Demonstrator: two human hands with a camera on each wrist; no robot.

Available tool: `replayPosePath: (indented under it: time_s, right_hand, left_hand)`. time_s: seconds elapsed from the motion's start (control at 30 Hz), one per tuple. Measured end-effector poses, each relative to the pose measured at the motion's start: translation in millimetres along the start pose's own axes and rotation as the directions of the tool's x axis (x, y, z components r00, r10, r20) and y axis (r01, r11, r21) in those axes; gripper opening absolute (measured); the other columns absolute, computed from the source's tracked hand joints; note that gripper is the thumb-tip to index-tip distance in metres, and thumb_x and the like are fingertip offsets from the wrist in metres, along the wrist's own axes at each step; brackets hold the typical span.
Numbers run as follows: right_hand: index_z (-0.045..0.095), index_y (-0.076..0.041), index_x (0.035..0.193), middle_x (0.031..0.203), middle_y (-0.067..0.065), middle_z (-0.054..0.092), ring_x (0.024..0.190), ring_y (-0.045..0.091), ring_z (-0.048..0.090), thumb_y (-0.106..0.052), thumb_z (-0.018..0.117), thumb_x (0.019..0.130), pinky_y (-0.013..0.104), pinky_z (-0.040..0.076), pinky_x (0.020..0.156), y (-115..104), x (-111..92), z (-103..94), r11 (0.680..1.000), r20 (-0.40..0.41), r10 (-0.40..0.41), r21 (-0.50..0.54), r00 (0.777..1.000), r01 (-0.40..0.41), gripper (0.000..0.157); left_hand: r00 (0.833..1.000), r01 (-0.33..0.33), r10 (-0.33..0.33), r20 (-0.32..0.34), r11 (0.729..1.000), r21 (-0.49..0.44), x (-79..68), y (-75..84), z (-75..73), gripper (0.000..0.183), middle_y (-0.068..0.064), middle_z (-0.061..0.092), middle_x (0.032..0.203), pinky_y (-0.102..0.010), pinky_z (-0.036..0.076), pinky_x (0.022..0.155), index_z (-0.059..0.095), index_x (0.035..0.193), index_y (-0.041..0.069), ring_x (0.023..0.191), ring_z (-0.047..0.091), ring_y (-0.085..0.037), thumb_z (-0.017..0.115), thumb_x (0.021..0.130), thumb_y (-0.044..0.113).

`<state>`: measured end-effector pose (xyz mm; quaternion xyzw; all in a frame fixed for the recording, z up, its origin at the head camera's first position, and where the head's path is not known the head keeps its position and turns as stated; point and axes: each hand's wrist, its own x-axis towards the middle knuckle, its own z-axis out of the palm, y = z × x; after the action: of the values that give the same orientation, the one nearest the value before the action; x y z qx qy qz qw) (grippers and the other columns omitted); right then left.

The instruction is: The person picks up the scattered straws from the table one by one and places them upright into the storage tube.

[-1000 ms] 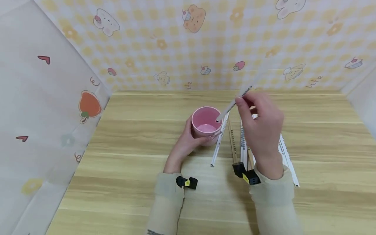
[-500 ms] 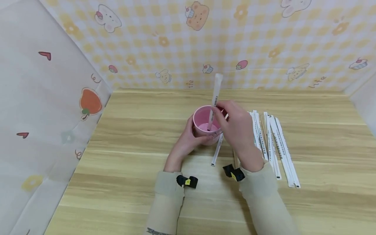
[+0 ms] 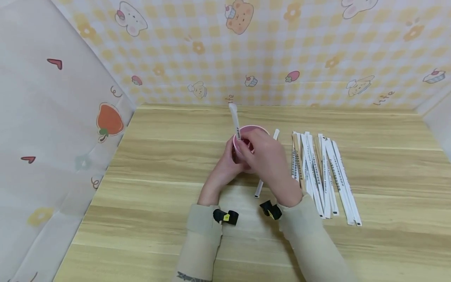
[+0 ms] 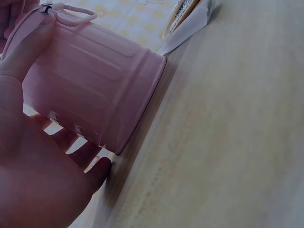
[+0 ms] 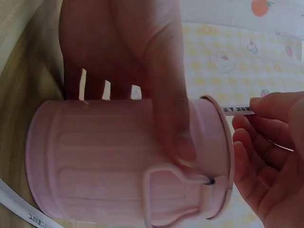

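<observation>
A pink bucket with a small side handle stands upright on the wooden table. My left hand holds it by the side; in the left wrist view the thumb lies near the rim of the bucket. Over the mouth, my right hand pinches a white paper-wrapped straw with black print. The straw's upper end sticks up and leans left. In the right wrist view thumb and finger grip the straw at the rim, and its lower end is hidden inside the bucket.
One wrapped straw lies beside the bucket, partly hidden under my right hand. Several more wrapped straws, white and brown, lie in a loose row to the right. A checked cloth hangs behind the table.
My right hand has carried the straw left and down from above the right side to the bucket's mouth. The left hand keeps hold of the bucket in about the same place.
</observation>
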<state>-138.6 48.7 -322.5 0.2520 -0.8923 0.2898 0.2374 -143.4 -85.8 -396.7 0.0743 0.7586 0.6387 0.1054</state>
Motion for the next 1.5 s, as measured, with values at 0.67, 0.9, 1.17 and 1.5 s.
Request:
replayPosePath:
  time_s: [0.67,0.9,1.17,1.5]
  right_hand:
    - [0.068,-0.011,0.091,0.082,0.0,0.061,0.07,0.013,0.053,-0.03,0.06,0.085,0.027,0.045,0.059,3.2,-4.0,-2.7,0.995,0.184,0.091,-0.066,0.979,-0.08,0.021]
    - [0.066,-0.01,0.097,0.083,0.001,0.061,0.066,0.014,0.05,-0.027,0.059,0.085,0.025,0.043,0.054,11.2,-2.4,-15.3,0.987,0.174,0.158,-0.051,0.972,-0.152,0.022]
    - [0.065,-0.006,0.099,0.081,0.003,0.06,0.069,0.017,0.052,-0.025,0.058,0.087,0.027,0.043,0.057,25.5,-8.1,-33.7,0.985,0.002,0.17,0.012,0.985,-0.17,0.024]
    - [0.065,-0.008,0.101,0.081,0.004,0.06,0.066,0.015,0.05,-0.03,0.051,0.09,0.029,0.037,0.057,62.6,-31.6,-59.4,0.927,-0.076,0.372,-0.02,0.925,-0.375,0.028]
  left_hand:
    - [1.0,0.0,0.002,-0.03,0.998,0.061,1.6,-10.4,1.6,0.088,0.005,0.028,0.14,-0.037,0.029,0.1,0.014,0.14,0.032,0.123,0.031,-0.01,0.072,0.073,0.028]
    - [0.999,-0.02,0.021,-0.028,1.0,0.004,2.2,-10.5,1.8,0.091,0.007,0.029,0.138,-0.038,0.032,0.098,0.016,0.137,0.039,0.122,0.034,-0.015,0.076,0.069,0.031]
    - [0.999,-0.039,0.038,-0.038,0.999,-0.01,3.9,-11.7,5.1,0.095,0.01,0.033,0.133,-0.037,0.031,0.099,0.019,0.136,0.04,0.122,0.033,-0.013,0.079,0.062,0.04]
    - [0.998,-0.051,0.05,-0.023,0.998,-0.028,6.9,-14.0,4.1,0.096,0.01,0.033,0.134,-0.035,0.029,0.099,0.018,0.136,0.04,0.123,0.032,-0.013,0.08,0.063,0.037]
